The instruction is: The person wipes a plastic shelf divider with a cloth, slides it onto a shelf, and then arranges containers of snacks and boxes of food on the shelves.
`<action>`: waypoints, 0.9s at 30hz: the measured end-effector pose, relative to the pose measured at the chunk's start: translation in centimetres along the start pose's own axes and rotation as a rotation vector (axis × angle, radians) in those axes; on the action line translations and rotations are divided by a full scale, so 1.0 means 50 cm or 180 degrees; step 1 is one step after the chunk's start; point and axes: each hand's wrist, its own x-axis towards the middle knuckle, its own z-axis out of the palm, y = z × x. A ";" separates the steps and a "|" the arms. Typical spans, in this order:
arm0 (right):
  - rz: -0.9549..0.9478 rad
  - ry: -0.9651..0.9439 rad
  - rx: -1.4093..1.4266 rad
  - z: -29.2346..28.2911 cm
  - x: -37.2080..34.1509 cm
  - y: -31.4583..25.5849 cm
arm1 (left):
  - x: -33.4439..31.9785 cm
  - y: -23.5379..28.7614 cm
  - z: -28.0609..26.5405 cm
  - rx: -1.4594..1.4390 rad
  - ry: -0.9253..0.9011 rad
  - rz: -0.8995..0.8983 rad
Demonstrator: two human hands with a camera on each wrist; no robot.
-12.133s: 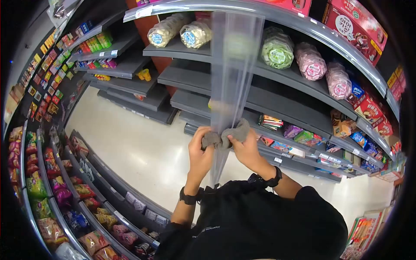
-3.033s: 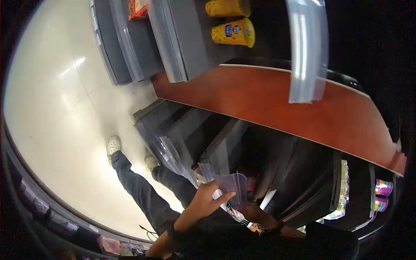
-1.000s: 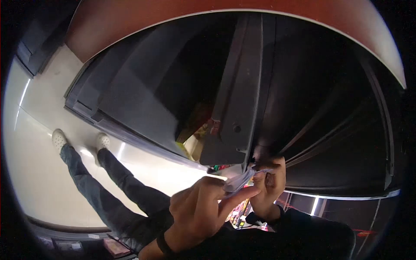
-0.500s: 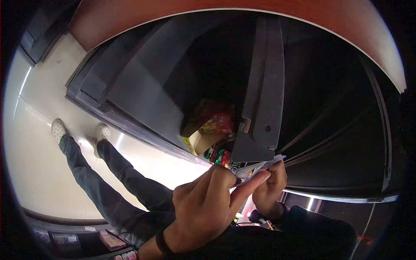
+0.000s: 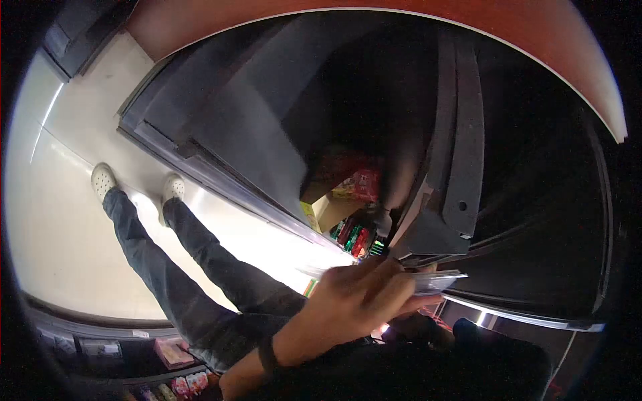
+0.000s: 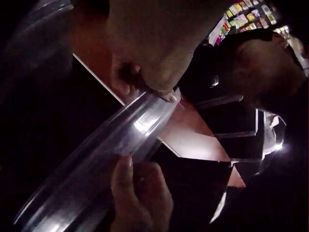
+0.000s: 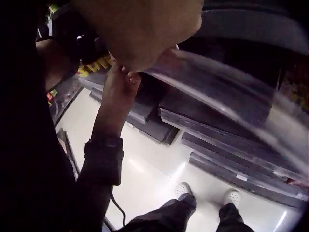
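Observation:
A long clear plastic strip runs between my two hands. In the head view, my left hand pinches it with bent fingers, and a short stretch of strip shows just past the knuckles. The left wrist view has this hand at the strip's upper end, thumb and fingers on it. Lower down, my right hand holds the strip's edge with thumb and fingers. In the right wrist view, the right hand is close to the camera, the strip curving off to the right.
Dark shelving stands ahead, with a bare metal bracket and a red-brown panel above. Packaged goods sit on a lower shelf. Pale floor and the person's shoes lie at the left.
A grey cloth, held round a clear strip in the oldest frame, is out of sight. Lately the left hand has come across the right, now mostly hidden in the head view; the shelving shifts rightward.

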 end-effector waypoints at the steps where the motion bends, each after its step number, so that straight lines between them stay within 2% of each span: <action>1: 0.0010 -0.0008 0.0001 -0.015 0.013 -0.014 | -0.006 0.001 0.004 0.0127 0.0057 0.0046; 4: 0.0859 -0.0361 0.0534 -0.041 0.025 -0.045 | -0.015 0.021 0.006 0.0129 0.0092 0.0335; 6: 0.1420 -0.0650 0.0981 -0.049 0.020 -0.064 | -0.034 0.032 0.016 -0.0041 0.0428 0.0691; 8: 0.1938 -0.0898 0.1409 -0.051 0.022 -0.074 | -0.049 0.037 0.017 -0.0288 0.0236 0.0684; 11: 0.2707 -0.1234 0.1996 -0.069 0.032 -0.097 | -0.079 0.051 0.028 -0.0068 0.0118 0.0760; 12: 0.2729 -0.1201 0.1989 -0.070 0.052 -0.121 | -0.081 0.054 0.030 -0.0089 0.0089 0.0774; 14: 0.3322 -0.1139 0.1801 -0.052 0.092 -0.161 | -0.086 0.061 0.029 -0.0047 0.0091 0.0932; 15: 0.3181 -0.1333 0.2843 -0.064 0.084 -0.123 | -0.095 0.065 0.033 0.0017 0.0013 0.1010; 16: 0.3217 -0.1309 0.2872 -0.060 0.073 -0.109 | -0.097 0.069 0.033 0.0017 -0.0036 0.1000; 18: 0.2142 -0.1272 0.2932 -0.047 0.062 -0.090 | -0.096 0.077 0.031 0.0053 -0.0085 0.1152; 19: 0.1460 -0.1061 0.2677 -0.039 0.050 -0.078 | -0.100 0.080 0.029 0.0064 -0.0116 0.1145; 20: 0.1475 -0.1042 0.2703 -0.037 0.041 -0.066 | -0.105 0.080 0.026 -0.0148 -0.0278 0.1067; 22: 0.0449 -0.0907 0.2267 -0.036 0.030 -0.047 | -0.102 0.087 0.026 -0.0321 -0.0457 0.0989; 23: 0.0300 -0.0496 0.2191 -0.024 0.029 -0.050 | -0.090 0.089 0.038 -0.0283 -0.0301 0.0712; 24: 0.0166 -0.0634 0.2048 -0.024 0.018 -0.031 | -0.078 0.093 0.047 -0.0251 -0.0132 0.0444; 25: 0.0147 -0.0619 0.2086 -0.027 0.016 -0.030 | -0.073 0.092 0.054 -0.0206 -0.0133 0.0449; 27: 0.0615 -0.0422 0.2214 -0.032 0.016 -0.032 | -0.068 0.086 0.070 -0.0160 -0.0354 0.0422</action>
